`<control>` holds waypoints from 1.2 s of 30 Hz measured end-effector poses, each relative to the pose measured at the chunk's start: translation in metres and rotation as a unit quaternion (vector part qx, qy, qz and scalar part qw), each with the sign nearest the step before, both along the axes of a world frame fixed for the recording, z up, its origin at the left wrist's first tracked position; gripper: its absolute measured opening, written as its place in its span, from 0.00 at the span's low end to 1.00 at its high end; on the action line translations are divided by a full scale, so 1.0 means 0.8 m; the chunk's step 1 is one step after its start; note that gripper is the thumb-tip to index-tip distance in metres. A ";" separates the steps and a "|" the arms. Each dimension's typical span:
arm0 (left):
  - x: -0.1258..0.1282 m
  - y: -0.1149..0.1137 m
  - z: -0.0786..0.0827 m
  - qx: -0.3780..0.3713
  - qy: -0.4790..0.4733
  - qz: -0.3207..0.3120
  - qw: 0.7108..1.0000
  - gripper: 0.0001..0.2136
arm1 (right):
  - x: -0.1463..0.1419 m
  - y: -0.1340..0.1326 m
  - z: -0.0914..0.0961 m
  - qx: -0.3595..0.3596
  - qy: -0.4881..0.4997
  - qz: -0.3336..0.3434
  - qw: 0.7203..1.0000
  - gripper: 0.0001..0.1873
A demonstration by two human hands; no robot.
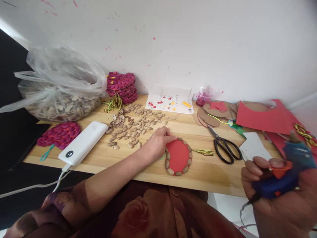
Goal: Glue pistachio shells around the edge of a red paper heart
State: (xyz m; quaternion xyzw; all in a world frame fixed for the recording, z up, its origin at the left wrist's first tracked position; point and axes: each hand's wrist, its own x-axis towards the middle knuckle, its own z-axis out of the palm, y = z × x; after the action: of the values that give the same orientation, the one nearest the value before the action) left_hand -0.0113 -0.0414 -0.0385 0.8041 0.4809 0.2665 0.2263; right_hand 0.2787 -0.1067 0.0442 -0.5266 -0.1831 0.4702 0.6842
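A red oval card lies on the wooden table, its edge ringed with glued nut shells. My left hand rests at the oval's upper left rim, fingers curled and pinched at a shell there. My right hand is at the lower right, off the table's front edge, closed round a blue hot glue gun with a finger on its orange trigger. Loose nut shells are scattered just behind my left hand.
A clear bag of shells stands back left. A white power bank with cable lies front left beside a magenta shell piece. Black scissors, red paper, cardboard ovals, a star sheet and stacked magenta pieces sit behind.
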 end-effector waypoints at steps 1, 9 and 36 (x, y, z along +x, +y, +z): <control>0.000 0.000 0.001 -0.002 0.003 0.000 1.000 0.15 | -0.004 -0.002 -0.004 0.020 0.018 0.012 1.000 0.13; 0.001 0.000 0.008 -0.026 0.017 0.001 1.000 0.18 | -0.040 0.002 -0.057 -0.022 0.031 0.239 0.970 0.21; -0.004 0.005 0.004 -0.031 -0.011 -0.007 0.999 0.18 | -0.065 0.016 -0.075 -0.029 0.099 0.313 0.944 0.19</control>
State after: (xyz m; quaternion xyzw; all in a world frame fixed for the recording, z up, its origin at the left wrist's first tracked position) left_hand -0.0143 -0.0377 -0.0350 0.7970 0.4805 0.2591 0.2582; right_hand 0.2265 -0.0938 -0.0158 -0.4130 -0.2562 0.7155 0.5018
